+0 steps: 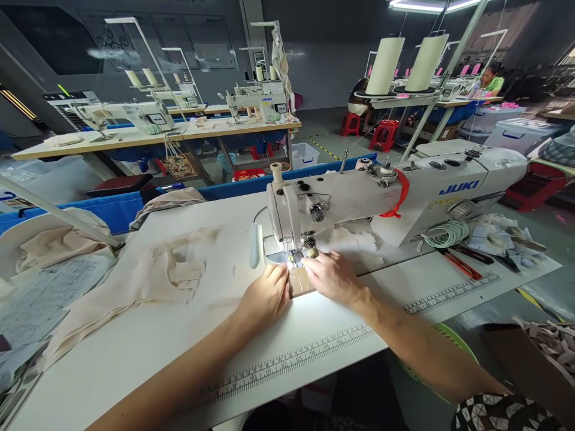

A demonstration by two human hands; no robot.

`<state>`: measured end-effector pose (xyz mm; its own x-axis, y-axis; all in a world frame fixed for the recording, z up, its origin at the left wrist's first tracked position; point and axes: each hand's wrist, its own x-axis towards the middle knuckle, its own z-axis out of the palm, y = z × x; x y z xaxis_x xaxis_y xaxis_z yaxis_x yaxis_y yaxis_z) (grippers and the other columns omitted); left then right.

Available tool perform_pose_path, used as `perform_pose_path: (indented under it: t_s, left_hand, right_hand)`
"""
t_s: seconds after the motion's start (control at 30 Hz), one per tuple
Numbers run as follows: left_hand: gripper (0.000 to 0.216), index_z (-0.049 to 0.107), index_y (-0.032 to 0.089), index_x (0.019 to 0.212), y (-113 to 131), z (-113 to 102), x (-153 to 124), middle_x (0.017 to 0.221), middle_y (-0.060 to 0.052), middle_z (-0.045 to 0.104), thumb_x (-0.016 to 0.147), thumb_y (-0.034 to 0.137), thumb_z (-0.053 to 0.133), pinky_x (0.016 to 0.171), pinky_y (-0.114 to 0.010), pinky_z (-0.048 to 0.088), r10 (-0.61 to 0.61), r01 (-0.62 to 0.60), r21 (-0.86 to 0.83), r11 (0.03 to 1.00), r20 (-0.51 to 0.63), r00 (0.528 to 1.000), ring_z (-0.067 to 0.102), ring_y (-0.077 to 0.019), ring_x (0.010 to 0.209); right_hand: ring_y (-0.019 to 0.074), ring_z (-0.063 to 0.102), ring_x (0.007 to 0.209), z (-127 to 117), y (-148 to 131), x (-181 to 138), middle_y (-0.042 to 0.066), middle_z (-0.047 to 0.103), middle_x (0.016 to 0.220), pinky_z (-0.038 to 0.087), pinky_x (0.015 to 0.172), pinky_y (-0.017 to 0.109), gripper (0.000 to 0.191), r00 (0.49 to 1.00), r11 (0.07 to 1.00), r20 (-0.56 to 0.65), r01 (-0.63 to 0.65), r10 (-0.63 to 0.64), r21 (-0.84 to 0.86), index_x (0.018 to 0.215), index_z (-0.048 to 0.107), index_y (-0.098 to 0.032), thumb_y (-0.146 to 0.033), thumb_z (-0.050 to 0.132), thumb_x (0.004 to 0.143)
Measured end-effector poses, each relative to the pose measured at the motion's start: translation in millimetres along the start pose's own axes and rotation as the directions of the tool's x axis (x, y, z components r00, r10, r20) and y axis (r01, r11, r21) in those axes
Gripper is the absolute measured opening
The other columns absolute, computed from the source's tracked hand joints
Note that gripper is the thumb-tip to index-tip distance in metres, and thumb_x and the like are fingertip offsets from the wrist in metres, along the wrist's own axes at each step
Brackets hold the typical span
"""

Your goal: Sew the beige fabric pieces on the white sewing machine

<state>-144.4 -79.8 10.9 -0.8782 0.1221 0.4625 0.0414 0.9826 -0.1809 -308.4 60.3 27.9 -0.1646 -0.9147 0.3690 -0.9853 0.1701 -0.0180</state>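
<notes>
A white sewing machine (395, 191) with a JUKI label stands on the table, its lamp lighting the needle area. At the presser foot (295, 257), both hands meet from either side. My left hand (268, 294) rests left of the brownish plate (302, 282), fingers pressed together at their tips. From the right, my right hand (333, 276) reaches in with fingers closed close to the foot. Whatever lies between the fingertips is too small and glare-lit to make out. Beige cut fabric pieces (135, 278) lie on the left of the table.
Right of the machine lie a coil of pale green cord (445, 234), a red-handled cutter (462, 264) and fabric scraps (498, 236). Printed ruler marks (287, 362) run along the front edge. Two thread cones (384, 66) stand behind. Other people sit at the far right.
</notes>
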Motion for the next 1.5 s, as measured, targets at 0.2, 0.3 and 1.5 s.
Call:
perform_pose_path:
  t_s: [0.2,0.3,1.5]
  left_hand:
    - [0.041,0.068,0.002,0.116,-6,6,5,0.111,-0.020,0.070,0.103,0.015,0.031,0.089,-0.043,0.061,0.033,-0.033,0.021,0.999,0.013,0.999,0.065,-0.0294,0.097]
    - [0.039,0.068,0.004,0.116,-6,7,6,0.111,-0.020,0.070,0.103,0.016,0.033,0.089,-0.042,0.060,0.020,-0.020,0.018,1.000,0.005,1.000,0.065,-0.0289,0.097]
    - [0.025,0.070,0.012,0.095,-10,12,13,0.106,-0.017,0.069,0.097,0.015,0.045,0.080,-0.041,0.060,-0.107,0.107,-0.116,0.987,0.002,0.994,0.062,-0.0277,0.092]
  right_hand:
    - [0.0194,0.058,0.076,-1,4,0,0.006,0.067,0.087,0.037,0.075,0.034,0.024,1.000,1.000,-0.013,0.015,-0.015,-0.006,0.091,0.068,-0.018,-0.011,0.047,0.099]
    - [0.0195,0.058,0.077,-3,3,-1,0.005,0.066,0.086,0.038,0.075,0.035,0.025,1.000,1.000,0.002,0.023,-0.023,-0.003,0.089,0.067,-0.018,-0.011,0.046,0.099]
    - [0.0183,0.061,0.064,-8,4,7,0.008,0.070,0.070,0.037,0.061,0.030,0.030,0.936,0.907,0.020,-0.344,0.350,0.244,0.072,0.063,-0.022,-0.027,0.057,0.101]
